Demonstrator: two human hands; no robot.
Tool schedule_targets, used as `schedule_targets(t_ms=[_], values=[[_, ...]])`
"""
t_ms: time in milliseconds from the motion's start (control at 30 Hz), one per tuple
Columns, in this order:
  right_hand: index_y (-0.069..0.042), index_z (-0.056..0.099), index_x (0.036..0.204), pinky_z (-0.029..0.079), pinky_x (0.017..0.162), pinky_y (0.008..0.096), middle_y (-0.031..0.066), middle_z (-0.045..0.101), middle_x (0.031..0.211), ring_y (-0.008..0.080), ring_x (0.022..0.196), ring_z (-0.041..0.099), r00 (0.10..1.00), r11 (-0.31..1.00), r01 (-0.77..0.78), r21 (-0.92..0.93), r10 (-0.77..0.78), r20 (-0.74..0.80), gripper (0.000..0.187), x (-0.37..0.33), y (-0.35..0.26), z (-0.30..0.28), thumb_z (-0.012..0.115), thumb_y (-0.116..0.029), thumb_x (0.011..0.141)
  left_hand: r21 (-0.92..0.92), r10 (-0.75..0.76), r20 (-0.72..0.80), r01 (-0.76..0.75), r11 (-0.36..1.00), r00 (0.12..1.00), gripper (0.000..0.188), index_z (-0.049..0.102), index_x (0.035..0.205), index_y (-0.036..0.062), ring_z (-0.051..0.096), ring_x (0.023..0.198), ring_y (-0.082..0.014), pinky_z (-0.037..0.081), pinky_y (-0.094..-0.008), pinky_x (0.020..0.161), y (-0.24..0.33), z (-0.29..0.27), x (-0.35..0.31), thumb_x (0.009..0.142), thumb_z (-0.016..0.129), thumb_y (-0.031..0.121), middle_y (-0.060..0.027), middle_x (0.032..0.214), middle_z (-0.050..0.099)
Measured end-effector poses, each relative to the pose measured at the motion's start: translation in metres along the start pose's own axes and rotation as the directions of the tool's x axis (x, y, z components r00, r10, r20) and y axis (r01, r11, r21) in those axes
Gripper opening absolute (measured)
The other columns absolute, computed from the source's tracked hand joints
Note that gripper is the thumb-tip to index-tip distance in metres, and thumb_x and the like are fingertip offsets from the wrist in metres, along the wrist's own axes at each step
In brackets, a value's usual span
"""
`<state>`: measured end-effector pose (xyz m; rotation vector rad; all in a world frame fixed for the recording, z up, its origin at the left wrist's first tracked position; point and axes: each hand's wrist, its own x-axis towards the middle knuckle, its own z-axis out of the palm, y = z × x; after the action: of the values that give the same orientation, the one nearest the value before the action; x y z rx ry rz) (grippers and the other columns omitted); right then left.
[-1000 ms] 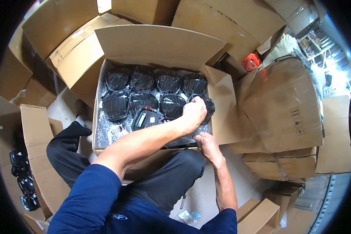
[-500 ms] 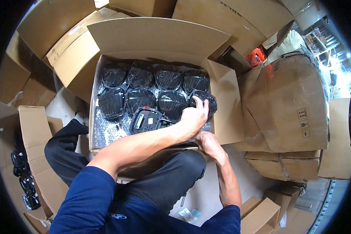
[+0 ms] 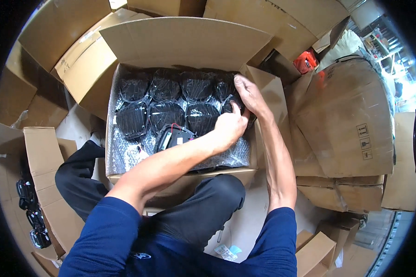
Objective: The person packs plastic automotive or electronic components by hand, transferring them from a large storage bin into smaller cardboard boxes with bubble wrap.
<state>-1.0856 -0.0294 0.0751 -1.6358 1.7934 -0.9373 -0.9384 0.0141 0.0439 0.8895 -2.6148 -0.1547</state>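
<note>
Black, glossy plastic-wrapped units (image 3: pixel 203 117) stand in two rows inside an open cardboard box (image 3: pixel 182 44), above bubble wrap (image 3: pixel 238 154). At the right end of the near row, my left hand (image 3: pixel 231 124) grips a wrapped unit (image 3: pixel 227 105), with a finger pressed on its top. My right hand (image 3: pixel 252 96) curls over the right end of the rows, beside the box wall; some of its fingers are hidden. Under my left forearm lies an unwrapped black housing (image 3: pixel 173 137) with a red wire and a pale label, partly covered by the arm.
Large cartons (image 3: pixel 342 120) are stacked at the right, and more cartons (image 3: pixel 85 64) crowd the far left. A side carton (image 3: pixel 44 157) at left holds several black parts (image 3: pixel 32 214). A red bag (image 3: pixel 305 61) sits at the far right. A paper label (image 3: pixel 225 252) lies on the floor.
My right hand has moved up from the box's near edge to the right end of the rows. The left hand stays on the same unit, its fingers slightly lower.
</note>
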Motion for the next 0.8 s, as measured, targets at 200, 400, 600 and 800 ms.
schedule_targets(t_ms=[200, 400, 600, 800], values=[[-0.001, 0.058, 0.133, 0.041, 0.112, 0.0458, 0.0216, 0.057, 0.139, 0.0376, 0.131, 0.052, 0.896, 0.591, 0.388, -0.707, -0.421, 0.140, 0.050, -0.040, 0.016, 0.021, 0.062, -0.033, 0.094, -0.402, -0.026, 0.109, 0.068, 0.913, 0.994, 0.030, 0.069, 0.096, -0.0041, 0.071, 0.085, -0.0399, 0.058, -0.0475, 0.076, -0.031, -0.068, -0.013, 0.085, 0.075, 0.023, -0.0252, 0.090, 0.070], [0.000, 0.058, 0.133, 0.048, 0.102, 0.0392, 0.0198, 0.062, 0.133, 0.0321, 0.118, 0.062, 0.962, 0.999, 0.031, 0.031, -0.021, -0.272, 0.046, -0.084, -0.058, 0.010, 0.052, -0.035, 0.104, -0.964, -0.276, 0.052, 0.121, 0.237, 0.960, 0.024, 0.070, 0.109, -0.0002, 0.062, 0.064, -0.0069, 0.049, -0.0222, 0.055, -0.089, -0.230, -0.025, 0.098, 0.067, 0.021, -0.0098, 0.093, 0.074], [-0.006, 0.048, 0.143, 0.042, 0.109, 0.0484, 0.0208, 0.057, 0.138, 0.0377, 0.124, 0.056, 0.847, -0.055, -0.524, 0.850, 0.077, 0.527, 0.085, -0.190, -0.160, 0.104, 0.030, -0.075, 0.096, -0.924, -0.394, 0.008, -0.144, -0.355, 0.919, 0.024, 0.063, 0.111, 0.0026, 0.045, 0.042, -0.0037, 0.033, -0.0181, 0.038, -0.087, -0.307, -0.081, 0.104, 0.057, 0.025, -0.0106, 0.095, 0.072], [-0.015, 0.045, 0.147, 0.030, 0.117, 0.0502, 0.0067, 0.051, 0.146, 0.0293, 0.135, 0.043, 0.911, -0.463, -0.362, 0.809, 0.010, 0.413, 0.089, -0.237, -0.229, 0.240, 0.059, -0.075, 0.083, -0.554, -0.370, 0.032, -0.292, -0.780, 0.928, 0.030, 0.061, 0.106, 0.0028, 0.043, 0.039, -0.0052, 0.034, -0.0216, 0.034, -0.096, -0.309, -0.175, 0.107, 0.048, 0.030, -0.0081, 0.080, 0.067]])
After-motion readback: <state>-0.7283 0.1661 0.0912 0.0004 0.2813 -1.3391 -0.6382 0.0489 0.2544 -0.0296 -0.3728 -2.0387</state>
